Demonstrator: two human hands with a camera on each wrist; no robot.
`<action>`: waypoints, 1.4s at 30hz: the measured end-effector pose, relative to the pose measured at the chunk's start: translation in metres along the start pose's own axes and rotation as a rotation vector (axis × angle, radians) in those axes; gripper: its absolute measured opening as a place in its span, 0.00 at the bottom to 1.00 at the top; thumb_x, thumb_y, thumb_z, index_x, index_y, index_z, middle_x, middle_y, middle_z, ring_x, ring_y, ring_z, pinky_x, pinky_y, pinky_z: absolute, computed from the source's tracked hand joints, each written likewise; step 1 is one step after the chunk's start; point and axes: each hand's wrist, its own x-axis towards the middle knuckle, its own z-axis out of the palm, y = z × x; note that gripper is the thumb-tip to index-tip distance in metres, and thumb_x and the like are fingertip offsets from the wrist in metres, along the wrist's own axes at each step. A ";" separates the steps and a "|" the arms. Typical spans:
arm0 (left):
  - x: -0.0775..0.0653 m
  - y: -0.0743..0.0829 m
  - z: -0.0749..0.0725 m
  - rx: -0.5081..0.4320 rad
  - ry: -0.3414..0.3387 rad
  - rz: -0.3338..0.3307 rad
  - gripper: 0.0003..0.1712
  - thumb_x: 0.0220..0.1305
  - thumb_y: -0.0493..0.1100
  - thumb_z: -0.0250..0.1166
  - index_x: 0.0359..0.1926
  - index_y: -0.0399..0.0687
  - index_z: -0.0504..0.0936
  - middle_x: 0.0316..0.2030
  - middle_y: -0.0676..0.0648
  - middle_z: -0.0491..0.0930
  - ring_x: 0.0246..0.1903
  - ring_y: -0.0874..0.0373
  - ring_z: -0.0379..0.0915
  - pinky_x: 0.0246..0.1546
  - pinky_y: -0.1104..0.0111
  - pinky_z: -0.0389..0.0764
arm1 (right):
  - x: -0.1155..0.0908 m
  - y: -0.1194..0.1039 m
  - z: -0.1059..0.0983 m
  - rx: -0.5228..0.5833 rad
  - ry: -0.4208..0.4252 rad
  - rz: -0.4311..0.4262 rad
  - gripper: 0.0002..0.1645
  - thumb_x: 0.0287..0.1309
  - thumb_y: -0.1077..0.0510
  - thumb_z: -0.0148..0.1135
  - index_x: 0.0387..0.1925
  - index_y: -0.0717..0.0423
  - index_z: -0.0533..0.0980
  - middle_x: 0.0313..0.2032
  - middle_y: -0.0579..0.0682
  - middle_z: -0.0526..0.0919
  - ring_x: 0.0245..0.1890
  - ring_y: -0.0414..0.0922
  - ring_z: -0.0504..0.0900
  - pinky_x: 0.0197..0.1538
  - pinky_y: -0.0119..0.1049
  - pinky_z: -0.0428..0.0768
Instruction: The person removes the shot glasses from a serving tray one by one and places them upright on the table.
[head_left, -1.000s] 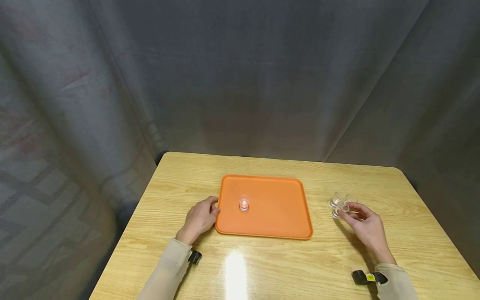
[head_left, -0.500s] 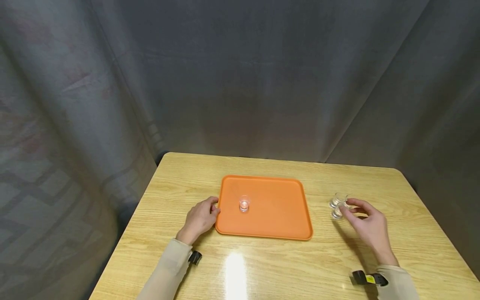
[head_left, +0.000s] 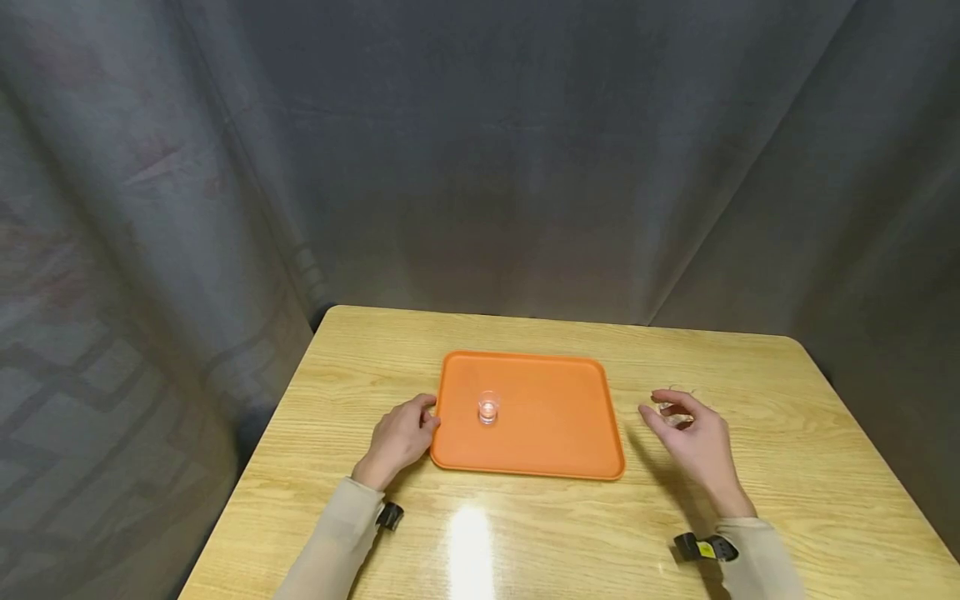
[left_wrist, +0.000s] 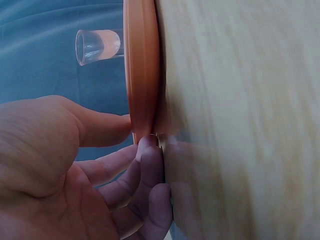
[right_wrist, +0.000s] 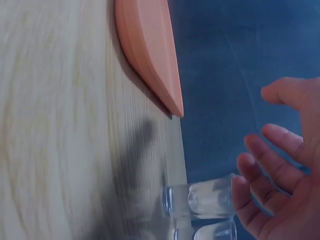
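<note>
My left hand (head_left: 401, 437) grips the left rim of an orange tray (head_left: 555, 417), thumb on the rim and fingers curled beneath it, as the left wrist view shows. One clear shot glass (head_left: 488, 408) stands upright on the tray's left part. To the right of the tray, my right hand (head_left: 701, 450) hovers above the table, thumb and fingers apart, holding nothing. Close by its fingers in the right wrist view are two clear shot glasses, one nearer the middle (right_wrist: 211, 198) and one at the bottom edge (right_wrist: 217, 231). In the head view, the hand mostly hides them.
The wooden table (head_left: 577, 533) reaches out past both sides of the tray. Grey curtains (head_left: 480, 167) hang behind the table and along its sides. A bright light reflection lies on the tabletop in front of the tray.
My right hand has moved left toward the tray, its thumb and fingers now clear of the glasses they were touching or beside. The left hand, tray and glass on it look unchanged.
</note>
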 end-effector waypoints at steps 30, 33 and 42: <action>0.000 0.001 -0.001 0.008 0.002 -0.005 0.24 0.78 0.45 0.64 0.70 0.44 0.78 0.37 0.52 0.81 0.25 0.59 0.70 0.29 0.66 0.66 | -0.002 -0.067 0.095 0.129 -0.321 -0.183 0.21 0.62 0.55 0.78 0.55 0.56 0.86 0.48 0.51 0.91 0.44 0.49 0.87 0.47 0.41 0.86; 0.000 0.001 -0.002 0.010 0.004 -0.004 0.24 0.78 0.45 0.64 0.70 0.44 0.78 0.37 0.52 0.81 0.25 0.59 0.70 0.29 0.66 0.66 | -0.003 -0.075 0.103 0.135 -0.328 -0.199 0.22 0.61 0.54 0.79 0.55 0.56 0.86 0.48 0.51 0.91 0.43 0.49 0.88 0.46 0.41 0.87; 0.001 0.001 -0.001 0.010 0.008 0.009 0.24 0.78 0.44 0.65 0.70 0.42 0.79 0.36 0.53 0.81 0.25 0.60 0.69 0.29 0.67 0.66 | -0.004 -0.098 0.124 0.149 -0.401 -0.182 0.26 0.61 0.52 0.79 0.59 0.54 0.85 0.50 0.49 0.91 0.44 0.49 0.88 0.47 0.39 0.85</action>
